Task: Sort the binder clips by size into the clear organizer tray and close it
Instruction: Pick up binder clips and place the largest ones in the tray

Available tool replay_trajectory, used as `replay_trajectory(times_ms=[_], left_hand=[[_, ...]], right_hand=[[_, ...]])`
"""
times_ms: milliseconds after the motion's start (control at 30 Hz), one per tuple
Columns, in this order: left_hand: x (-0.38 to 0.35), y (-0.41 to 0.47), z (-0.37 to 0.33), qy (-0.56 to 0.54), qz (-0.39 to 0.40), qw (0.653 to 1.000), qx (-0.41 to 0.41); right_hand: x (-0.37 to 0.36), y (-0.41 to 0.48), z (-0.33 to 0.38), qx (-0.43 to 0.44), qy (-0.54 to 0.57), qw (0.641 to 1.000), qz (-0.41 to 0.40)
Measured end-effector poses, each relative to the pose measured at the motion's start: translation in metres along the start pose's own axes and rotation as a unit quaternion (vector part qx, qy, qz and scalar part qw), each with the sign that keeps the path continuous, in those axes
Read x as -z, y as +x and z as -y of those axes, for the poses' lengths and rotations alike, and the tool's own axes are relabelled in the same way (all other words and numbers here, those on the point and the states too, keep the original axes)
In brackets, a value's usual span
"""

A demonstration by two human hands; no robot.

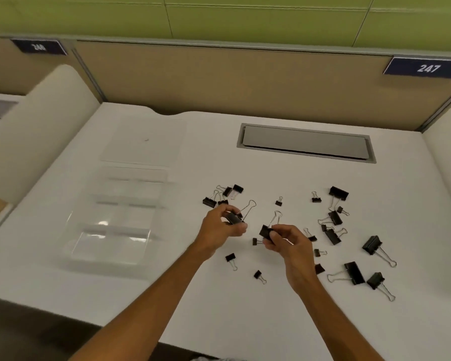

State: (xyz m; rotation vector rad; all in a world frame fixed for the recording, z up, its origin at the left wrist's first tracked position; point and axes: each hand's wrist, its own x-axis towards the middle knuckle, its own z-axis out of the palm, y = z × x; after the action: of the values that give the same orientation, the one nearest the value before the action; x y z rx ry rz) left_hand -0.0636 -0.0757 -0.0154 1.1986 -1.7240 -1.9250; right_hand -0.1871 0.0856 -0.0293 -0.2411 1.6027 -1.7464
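Observation:
My left hand is shut on a large black binder clip, its wire handles pointing up and right. Just to the right, my right hand grips another large black binder clip, held a little above the desk. Both hands hover at the middle of the desk. The clear organizer tray lies open to the left, its compartments holding nothing that I can see, and its clear lid lies flat behind it. Several black binder clips of different sizes are scattered on the white desk, mostly right of my hands.
A small cluster of clips lies behind my left hand. Big clips sit near the right front. A grey cable hatch is set into the desk at the back right. Beige partition walls enclose the white desk.

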Motion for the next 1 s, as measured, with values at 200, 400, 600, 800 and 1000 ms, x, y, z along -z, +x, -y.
replay_trajectory(times_ms=[200,400,600,800,1000], left_hand=[[0.039,-0.052,-0.006,-0.093,-0.113,0.989,0.014],[0.086,-0.088,-0.003,-0.086,-0.189,0.978,0.020],[0.139,-0.103,0.003,-0.131,-0.198,0.972,0.005],[0.208,-0.107,0.007,-0.159,-0.168,0.973,0.018],[0.287,-0.095,0.013,-0.146,-0.141,0.979,0.031]], right_hand=[[-0.026,-0.015,-0.004,-0.020,-0.029,0.996,0.076],[-0.070,-0.031,-0.005,-0.040,-0.048,0.989,0.134],[-0.122,-0.047,-0.011,-0.046,-0.047,0.987,0.144],[-0.185,-0.060,-0.028,-0.029,-0.062,0.990,0.126],[-0.258,-0.070,-0.053,-0.017,-0.058,0.994,0.087]])
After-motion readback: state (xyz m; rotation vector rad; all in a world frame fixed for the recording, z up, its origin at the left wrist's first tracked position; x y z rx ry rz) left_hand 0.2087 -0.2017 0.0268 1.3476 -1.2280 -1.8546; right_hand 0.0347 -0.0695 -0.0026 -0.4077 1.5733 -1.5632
